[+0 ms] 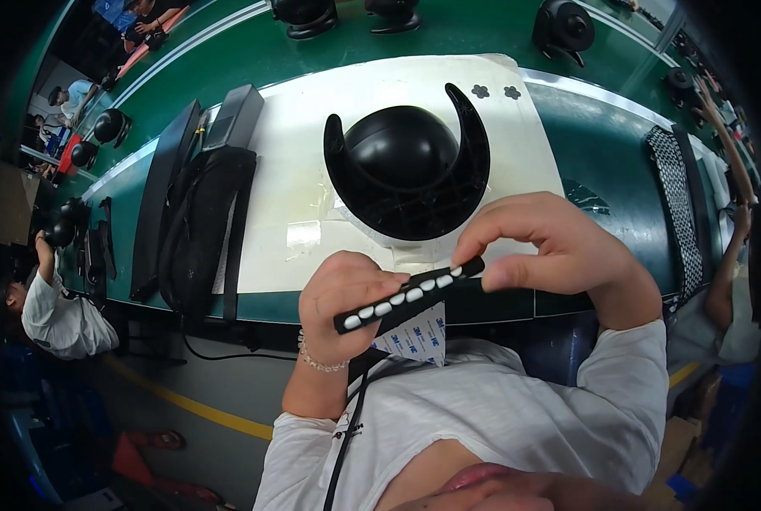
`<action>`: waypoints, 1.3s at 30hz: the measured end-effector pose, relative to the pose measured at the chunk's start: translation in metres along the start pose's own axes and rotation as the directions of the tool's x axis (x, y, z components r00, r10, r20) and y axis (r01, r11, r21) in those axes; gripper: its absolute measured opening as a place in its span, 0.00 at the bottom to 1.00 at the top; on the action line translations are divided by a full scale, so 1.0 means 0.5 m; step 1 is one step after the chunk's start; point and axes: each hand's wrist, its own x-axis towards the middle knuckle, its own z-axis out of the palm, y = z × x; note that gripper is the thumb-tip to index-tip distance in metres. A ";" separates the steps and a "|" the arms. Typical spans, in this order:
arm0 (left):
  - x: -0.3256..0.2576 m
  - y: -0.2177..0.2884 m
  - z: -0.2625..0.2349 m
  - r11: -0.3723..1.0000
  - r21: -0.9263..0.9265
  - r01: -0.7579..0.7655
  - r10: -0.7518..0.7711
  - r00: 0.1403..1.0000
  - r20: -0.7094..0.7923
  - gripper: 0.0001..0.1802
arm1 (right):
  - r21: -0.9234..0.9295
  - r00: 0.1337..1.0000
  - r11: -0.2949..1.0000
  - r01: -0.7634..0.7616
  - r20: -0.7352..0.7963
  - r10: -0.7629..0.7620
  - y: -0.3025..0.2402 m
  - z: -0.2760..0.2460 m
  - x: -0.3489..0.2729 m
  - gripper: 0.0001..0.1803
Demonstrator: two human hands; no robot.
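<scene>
My left hand [346, 298] is closed around one end of a slim black strip [365, 322] with a row of white oval pads [413, 295] along it. At the strip's other end, the thumb and forefinger of my right hand [559, 247] close on its tip, beside the last pad. Below the strip, near my left hand, hangs a piece of white backing paper [423, 339] with blue print. Just beyond both hands, a glossy black domed housing [402, 149] with two curved arms rests on a white sheet [287, 128].
Left of the sheet lie a dark padded strap [206, 230] and a grey box [236, 115]. Two small dark flower-shaped pieces [496, 91] sit at the sheet's far right. A patterned strap [674, 200] lies on the green table [602, 128]. More black devices [564, 30] stand farther back; co-workers sit at both sides.
</scene>
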 end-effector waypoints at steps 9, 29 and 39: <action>0.008 0.021 0.016 0.981 0.050 0.187 -0.180 0.975 -0.130 0.15 | -0.642 0.822 0.692 0.330 -0.165 -0.546 0.025 0.040 0.015 0.10; -0.012 0.018 0.029 0.963 0.035 0.268 -0.256 0.945 -0.202 0.16 | -0.599 0.815 0.728 0.334 -0.204 -0.542 0.033 0.064 0.030 0.17; 0.001 0.016 0.032 0.976 0.169 0.134 -0.108 0.982 -0.153 0.16 | -0.605 0.788 0.729 0.319 -0.258 -0.559 0.034 0.068 0.022 0.20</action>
